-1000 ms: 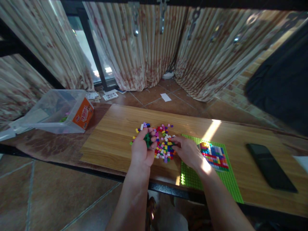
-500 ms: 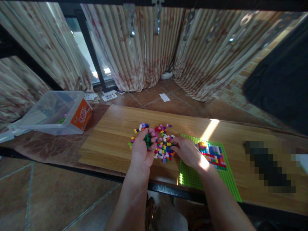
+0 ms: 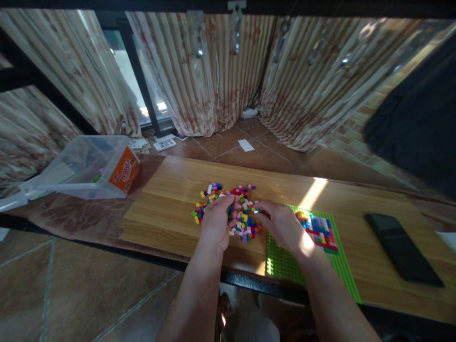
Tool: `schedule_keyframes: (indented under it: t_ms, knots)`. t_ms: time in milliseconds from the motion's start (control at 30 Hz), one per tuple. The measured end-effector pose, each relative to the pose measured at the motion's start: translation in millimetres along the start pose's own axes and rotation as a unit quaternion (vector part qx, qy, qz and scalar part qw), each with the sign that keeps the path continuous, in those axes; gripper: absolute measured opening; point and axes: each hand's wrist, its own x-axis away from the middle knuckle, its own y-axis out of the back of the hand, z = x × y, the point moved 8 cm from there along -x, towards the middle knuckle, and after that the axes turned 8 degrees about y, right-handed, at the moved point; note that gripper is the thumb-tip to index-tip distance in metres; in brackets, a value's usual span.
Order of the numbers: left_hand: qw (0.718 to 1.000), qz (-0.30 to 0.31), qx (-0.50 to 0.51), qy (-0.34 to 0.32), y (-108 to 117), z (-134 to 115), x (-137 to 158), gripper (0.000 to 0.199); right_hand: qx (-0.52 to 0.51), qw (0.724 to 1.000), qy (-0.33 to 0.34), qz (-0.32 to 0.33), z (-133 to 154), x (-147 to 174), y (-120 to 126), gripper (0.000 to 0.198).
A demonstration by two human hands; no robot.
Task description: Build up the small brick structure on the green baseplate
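My left hand (image 3: 215, 221) is half closed over a heap of small toy bricks (image 3: 245, 232) in many colours. Dark green bricks (image 3: 229, 216) show a little between its thumb and curled fingers. My right hand (image 3: 281, 221) pinches a small brick (image 3: 256, 210) between thumb and fingertips at the heap's right side; its colour is hard to make out, perhaps green. Under my right forearm lies a green studded baseplate (image 3: 285, 266). On its far part sits a patch of joined bricks (image 3: 326, 232) in red, blue, yellow and white, partly hidden by my right hand.
A black phone (image 3: 402, 249) lies on the wooden tabletop (image 3: 156, 204) at the right. To the left stands a clear plastic bin (image 3: 89, 185) with an orange label and a few green pieces inside. Curtains (image 3: 221, 85) hang beyond the table.
My left hand has turned from palm up to more palm inward, so the green bricks in it are mostly covered. My right hand stays at the heap's edge, a small brick now visible at its fingertips.
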Motion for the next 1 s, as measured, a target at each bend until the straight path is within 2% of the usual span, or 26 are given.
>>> schedule_keyframes:
  t_ms: [100, 167, 300, 400, 600, 833, 1000]
  knots:
    - [1.0, -0.008, -0.009, -0.005, 2, -1, 0, 0.017, -0.034, 0.998, -0.032, -0.037, -11, 2, -1, 0.016]
    - [1.0, -0.011, -0.021, -0.005, 2, -1, 0, 0.019, -0.099, 0.99, -0.068, -0.075, -15, 4, 2, 0.016]
    - [0.999, -0.007, -0.046, 0.002, 0, 2, 0, 0.02, -0.275, 0.945, -0.144, -0.108, -11, 6, 4, 0.018]
    - [0.998, -0.001, -0.061, 0.001, -5, 5, 1, 0.024, -0.358, 0.909, -0.172, -0.128, -3, 4, 6, 0.017]
    - [0.997, 0.046, -0.065, -0.019, -21, 11, 5, 0.027, -0.448, 0.858, -0.19, -0.167, -1, 3, 3, 0.015]
    - [0.986, -0.007, -0.122, -0.11, -21, 8, 5, 0.013, -0.492, 0.825, -0.202, -0.191, 0, 3, -1, 0.014]
    - [0.988, -0.011, -0.105, -0.108, -22, 8, 5, 0.017, -0.557, 0.775, -0.224, -0.198, -7, 8, -13, 0.019]
